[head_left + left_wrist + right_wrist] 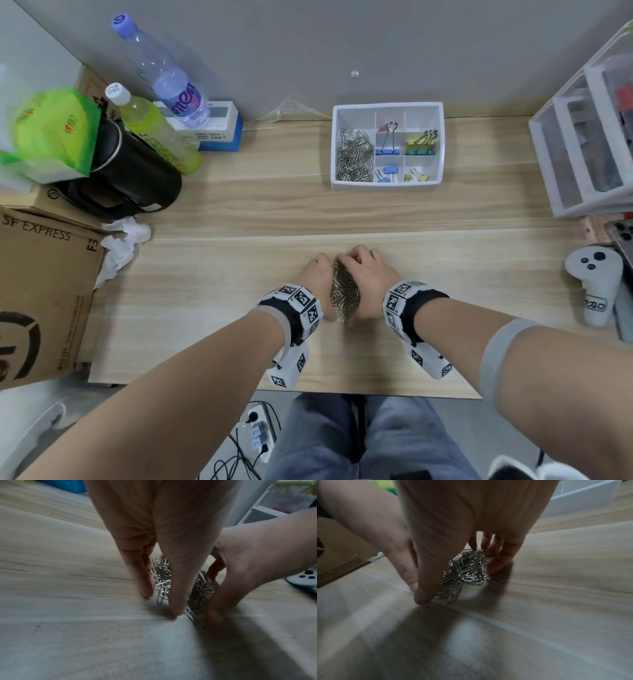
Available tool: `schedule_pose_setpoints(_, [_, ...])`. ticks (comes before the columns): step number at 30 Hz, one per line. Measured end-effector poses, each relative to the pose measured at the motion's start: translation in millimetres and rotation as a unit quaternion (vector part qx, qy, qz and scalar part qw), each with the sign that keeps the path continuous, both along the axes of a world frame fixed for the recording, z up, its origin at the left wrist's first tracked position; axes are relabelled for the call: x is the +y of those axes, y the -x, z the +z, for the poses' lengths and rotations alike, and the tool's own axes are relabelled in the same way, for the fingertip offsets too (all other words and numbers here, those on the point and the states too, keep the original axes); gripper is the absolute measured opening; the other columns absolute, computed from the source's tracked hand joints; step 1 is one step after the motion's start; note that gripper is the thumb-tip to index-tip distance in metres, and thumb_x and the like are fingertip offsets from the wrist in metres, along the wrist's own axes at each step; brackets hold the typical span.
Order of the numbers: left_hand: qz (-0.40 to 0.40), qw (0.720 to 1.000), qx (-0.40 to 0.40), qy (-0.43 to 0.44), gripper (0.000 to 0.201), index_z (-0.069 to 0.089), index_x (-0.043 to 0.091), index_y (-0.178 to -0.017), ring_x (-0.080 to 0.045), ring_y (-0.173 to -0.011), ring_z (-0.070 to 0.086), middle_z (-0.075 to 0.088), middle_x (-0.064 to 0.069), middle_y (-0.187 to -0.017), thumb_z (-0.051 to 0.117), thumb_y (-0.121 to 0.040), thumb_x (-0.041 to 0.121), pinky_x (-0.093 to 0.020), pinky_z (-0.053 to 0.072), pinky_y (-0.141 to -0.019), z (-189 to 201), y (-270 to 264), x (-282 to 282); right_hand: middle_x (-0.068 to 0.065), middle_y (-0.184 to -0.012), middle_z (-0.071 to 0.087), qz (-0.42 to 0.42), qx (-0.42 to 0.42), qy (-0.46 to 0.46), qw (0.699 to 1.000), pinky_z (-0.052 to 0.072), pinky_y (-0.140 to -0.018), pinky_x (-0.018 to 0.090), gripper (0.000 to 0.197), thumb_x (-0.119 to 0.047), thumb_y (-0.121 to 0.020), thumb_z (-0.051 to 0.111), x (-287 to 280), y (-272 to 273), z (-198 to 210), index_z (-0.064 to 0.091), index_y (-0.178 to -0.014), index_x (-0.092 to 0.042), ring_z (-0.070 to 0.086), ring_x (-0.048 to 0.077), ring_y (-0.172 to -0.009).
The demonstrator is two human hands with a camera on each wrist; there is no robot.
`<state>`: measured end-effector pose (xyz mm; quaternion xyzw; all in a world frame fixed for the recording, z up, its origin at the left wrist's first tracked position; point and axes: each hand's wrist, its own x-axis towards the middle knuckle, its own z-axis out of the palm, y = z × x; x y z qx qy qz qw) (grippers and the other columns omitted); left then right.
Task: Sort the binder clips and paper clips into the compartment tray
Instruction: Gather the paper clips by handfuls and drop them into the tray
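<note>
A heap of silver paper clips [345,294] [163,580] [465,569] lies on the wooden table near its front edge. My left hand [317,274] [176,588] stands against the heap's left side, fingers straight, tips on the table. From the right, my right hand [366,274] [436,561] cups the heap, fingers curled over its far end and thumb down at its near end. One stray clip [307,259] lies just left of my left hand. The white compartment tray [387,185] sits farther back, with paper clips [354,156] in its left bay and blue [387,150] and yellow binder clips [423,145] in the others.
A cardboard box [41,291], crumpled tissue [123,240], black jug [137,171] and two bottles [164,78] crowd the left. A white drawer unit [589,137], a white controller [596,281] and a phone [621,236] stand at the right. Bare wood lies between my hands and the tray.
</note>
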<state>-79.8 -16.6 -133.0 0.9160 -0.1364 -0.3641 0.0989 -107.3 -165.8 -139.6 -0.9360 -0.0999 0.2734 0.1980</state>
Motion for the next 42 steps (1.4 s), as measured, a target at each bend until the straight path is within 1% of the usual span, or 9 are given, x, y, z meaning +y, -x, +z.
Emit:
schedule_pose_setpoints(4, [-0.001,1.000,-0.006,0.027,0.082,0.039,0.005,-0.112,-0.024,-0.097,0.059,0.052,-0.009,-0.110,0.090,-0.051,0.024,-0.039,0.055,-0.082,-7,3,-6,-0.001,-0.132,0.032,-0.001,-0.003,0.005,1.000,0.039,-0.087,0.028,0.113,-0.050,-0.042,0.090,4,2,-2,0.036,-0.139,-0.026,0.035,0.023,-0.117])
schedule_pose_setpoints(9, [0.030,0.998,-0.018,0.061,0.057,0.045,0.003,-0.110,-0.028,-0.097,0.059,0.056,-0.013,-0.108,0.078,-0.067,0.021,-0.042,0.053,-0.082,-13,2,-9,0.003,-0.131,0.037,-0.023,-0.006,-0.024,0.999,0.044,-0.095,0.034,0.080,-0.032,-0.063,0.080,5,2,-4,0.044,-0.133,-0.022,0.039,0.026,-0.112])
schedule_pose_setpoints(15, [0.033,0.997,-0.058,0.049,0.029,0.054,0.004,-0.105,-0.031,-0.099,0.058,0.061,-0.015,-0.106,0.063,-0.078,0.008,-0.036,0.046,-0.077,-17,2,-10,0.004,-0.126,0.043,-0.070,0.010,-0.057,0.996,0.042,-0.098,0.038,0.054,-0.016,-0.074,0.071,8,3,-6,0.055,-0.126,-0.017,0.042,0.027,-0.112])
schedule_pose_setpoints(18, [0.031,0.996,-0.062,0.049,0.020,0.057,0.004,-0.102,-0.032,-0.095,0.060,0.063,-0.015,-0.102,0.057,-0.082,0.007,-0.034,0.045,-0.073,-17,0,-12,0.006,-0.122,0.045,-0.090,0.015,-0.067,0.994,0.042,-0.095,0.034,0.047,-0.006,-0.077,0.065,10,3,-7,0.058,-0.123,-0.013,0.043,0.027,-0.110])
schedule_pose_setpoints(22, [0.043,0.996,-0.056,0.057,0.016,0.060,0.005,-0.100,-0.032,-0.093,0.061,0.065,-0.015,-0.100,0.054,-0.084,0.007,-0.033,0.045,-0.071,-15,-1,-12,0.007,-0.113,0.050,-0.107,0.015,-0.065,0.992,0.043,-0.086,0.031,0.038,-0.003,-0.078,0.062,17,0,-7,0.062,-0.116,-0.010,0.050,0.027,-0.103])
schedule_pose_setpoints(28, [0.048,0.997,-0.040,0.054,0.014,0.063,0.002,-0.095,-0.031,-0.094,0.062,0.066,-0.016,-0.098,0.053,-0.088,0.008,-0.028,0.042,-0.070,-2,-7,-14,0.010,-0.108,0.064,-0.131,0.027,-0.061,0.989,0.048,-0.085,0.032,0.028,-0.005,-0.080,0.060,19,-11,2,0.068,-0.107,-0.009,0.060,0.028,-0.102])
schedule_pose_setpoints(33, [0.070,0.996,-0.018,0.055,0.012,0.062,0.004,-0.081,-0.030,-0.083,0.068,0.066,-0.014,-0.084,0.051,-0.086,0.005,-0.034,0.056,-0.073,14,-21,-16,0.009,-0.101,0.071,-0.163,0.038,-0.055,0.984,0.054,-0.084,0.037,0.025,-0.009,-0.079,0.063,16,-25,17,0.071,-0.102,-0.014,0.065,0.030,-0.096])
schedule_pose_setpoints(37, [0.066,0.997,-0.025,0.039,0.027,0.044,0.014,-0.059,-0.026,-0.071,0.055,0.050,-0.002,-0.065,0.052,-0.083,0.004,-0.031,0.045,-0.063,17,-27,-18,0.009,-0.097,0.072,-0.175,0.045,-0.058,0.982,0.056,-0.082,0.037,0.023,-0.009,-0.078,0.063,14,-29,21,0.073,-0.098,-0.014,0.066,0.029,-0.092])
schedule_pose_setpoints(42, [0.056,0.998,-0.017,0.030,0.026,0.046,0.015,-0.059,-0.025,-0.069,0.053,0.055,-0.007,-0.072,0.052,-0.081,0.003,-0.030,0.045,-0.061,19,-29,-20,0.009,-0.096,0.072,-0.185,0.063,-0.059,0.979,0.057,-0.081,0.037,0.023,-0.010,-0.077,0.065,12,-32,23,0.074,-0.097,-0.014,0.067,0.028,-0.090])
